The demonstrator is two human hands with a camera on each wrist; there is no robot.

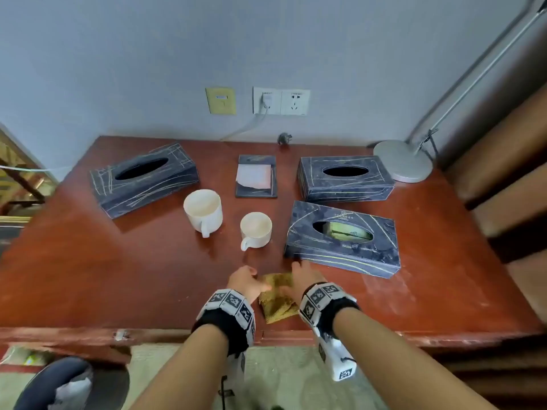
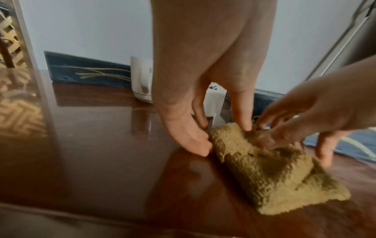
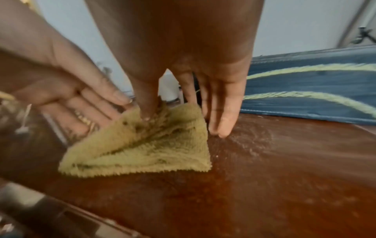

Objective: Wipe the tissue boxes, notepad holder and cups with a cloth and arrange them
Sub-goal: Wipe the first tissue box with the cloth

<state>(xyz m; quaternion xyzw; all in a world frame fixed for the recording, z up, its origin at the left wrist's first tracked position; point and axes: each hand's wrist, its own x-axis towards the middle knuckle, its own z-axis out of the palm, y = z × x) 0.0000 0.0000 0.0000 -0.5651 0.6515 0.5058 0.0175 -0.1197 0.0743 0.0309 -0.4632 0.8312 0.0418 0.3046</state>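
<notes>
An olive cloth (image 1: 278, 297) (image 2: 264, 169) (image 3: 146, 148) lies bunched near the front edge of the red-brown table (image 1: 88, 276). My right hand (image 1: 299, 276) (image 3: 183, 122) pinches its raised far fold, thumb dug in. My left hand (image 1: 247, 282) (image 2: 223, 138) touches the cloth's left edge with straight fingers. Behind stand a large white cup (image 1: 204, 210), a small white cup (image 1: 256, 229) and a dark notepad holder (image 1: 257, 176). Three dark tissue boxes sit at back left (image 1: 145, 179), back right (image 1: 346, 177) and right (image 1: 343, 238).
A grey lamp base (image 1: 402, 161) stands at the table's back right corner, its arm rising along the wall. Wall sockets (image 1: 281, 100) with a plugged cable are behind. A brown padded seat (image 1: 509, 202) borders the right side. A bin (image 1: 59, 383) sits on the floor at lower left.
</notes>
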